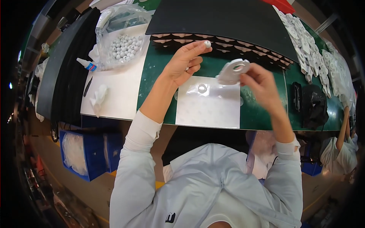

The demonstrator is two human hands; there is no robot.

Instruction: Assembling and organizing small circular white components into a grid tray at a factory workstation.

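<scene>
My left hand is raised over the green table, thumb and index finger pinching a small white ball. Its other fingers are curled, and a bit of something small and white shows among them. To the right, my right hand grips a flat white plastic part with a round hole near one end; both are slightly blurred. Below the hands a glossy white sheet lies at the table's front edge, with a small ring shape on it.
A clear bag of white balls sits at the left, beside a small glue bottle and a crumpled white wipe. Black panels over scalloped trays stand behind. White parts are piled right, near a black bag. Another person's arm shows far right.
</scene>
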